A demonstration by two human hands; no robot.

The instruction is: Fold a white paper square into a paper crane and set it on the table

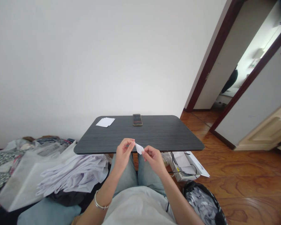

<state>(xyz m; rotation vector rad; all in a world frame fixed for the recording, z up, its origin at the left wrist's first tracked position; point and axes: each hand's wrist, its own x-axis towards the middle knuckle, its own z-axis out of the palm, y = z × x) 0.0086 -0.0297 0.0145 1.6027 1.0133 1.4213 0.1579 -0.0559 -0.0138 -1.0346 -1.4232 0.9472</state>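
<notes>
Shirt point(138, 204) sat nearest; left hand point(124, 150), right hand point(155, 157) pinched paper slip point(139, 148) at opposite ends, likely for control; white sheets point(105, 122) lay apart.

Small white paper point(139, 148), slanted, pinched at two opposite ends

Dark rectangular phone point(137, 120) lay near the far edge of the black wood-grain tabletop point(170, 134). Crumpled whitish cloth point(77, 173) was heaped at left. At right, low open white box point(188, 178) sat on glossy reddish-brown wooden floor point(250, 175); dark-red door frame point(212, 59) stood beyond.
</notes>
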